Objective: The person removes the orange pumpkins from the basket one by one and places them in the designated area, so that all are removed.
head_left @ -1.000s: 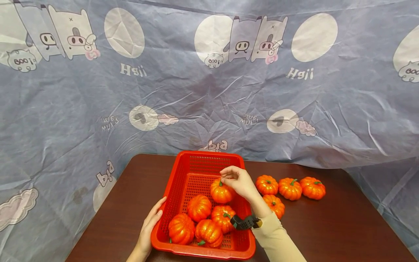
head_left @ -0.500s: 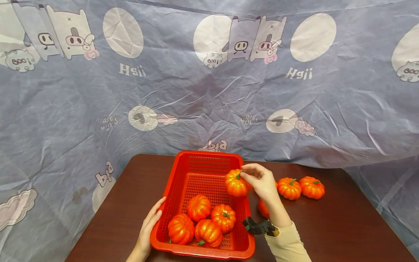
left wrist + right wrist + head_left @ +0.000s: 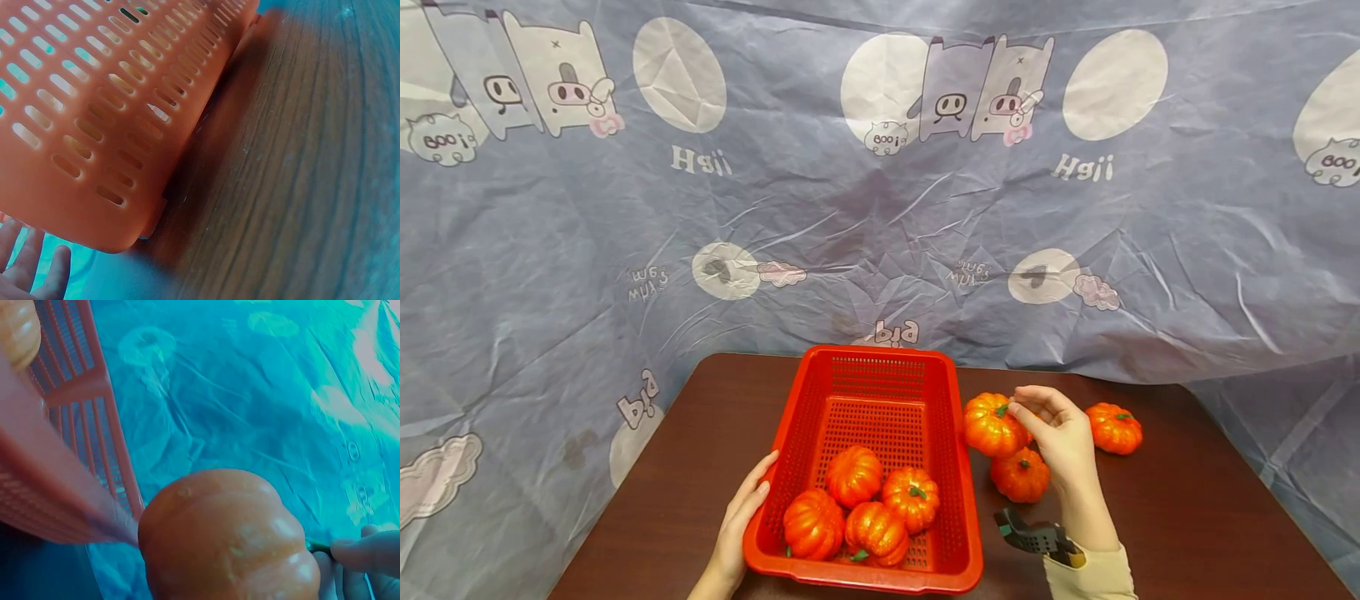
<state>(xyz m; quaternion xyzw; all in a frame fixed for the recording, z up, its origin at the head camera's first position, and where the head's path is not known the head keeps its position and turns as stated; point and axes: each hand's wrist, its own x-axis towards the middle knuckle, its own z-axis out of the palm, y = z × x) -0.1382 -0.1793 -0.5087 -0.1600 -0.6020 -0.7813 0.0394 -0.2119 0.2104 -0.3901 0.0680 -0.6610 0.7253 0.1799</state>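
Observation:
In the head view, my right hand (image 3: 1063, 437) pinches the green stem of a small orange pumpkin (image 3: 988, 427), just outside the right rim of a red plastic basket (image 3: 868, 573). The right wrist view shows the same pumpkin (image 3: 225, 537) large, with fingertips on its stem and the basket wall (image 3: 78, 394) at left. My left hand (image 3: 737, 529) rests against the basket's left side, fingers extended along it. Its fingers (image 3: 28, 259) appear in the left wrist view beside the perforated basket wall (image 3: 94, 206).
Several pumpkins (image 3: 855, 477) lie in the near half of the basket. On the dark wooden table (image 3: 1157, 517), one pumpkin (image 3: 1021, 477) sits just below the held one, another (image 3: 1115, 428) farther right; my right hand hides others. A grey-blue printed cloth (image 3: 880, 208) hangs behind.
My right hand has lifted the pumpkin from inside the basket and carried it right, past the rim and over the table. The left hand and basket stay in place.

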